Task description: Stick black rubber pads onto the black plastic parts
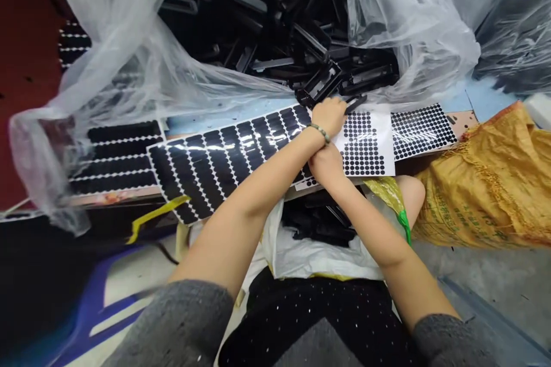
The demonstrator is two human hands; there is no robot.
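My left hand (329, 116), with a beaded bracelet at the wrist, is closed at the near edge of the heap, its fingers curled on a black plastic part (356, 104). Another black plastic frame (321, 84) lies just beyond it. Beneath my left wrist, my right hand (326, 163) is closed; my left forearm partly covers it, and I cannot make out what it holds. Both hands are over sheets on the bench: a sheet of long black stickers (228, 155) to the left and a white sheet of round black dots (364, 143) to the right.
A big heap of black plastic parts (275, 17) lies behind, edged by clear plastic film (413, 0). Another dotted sheet (424, 129) is at right, near a yellow woven sack (491, 189). A white bag (310, 255) with black parts opens below the bench. A purple stool (92, 292) stands lower left.
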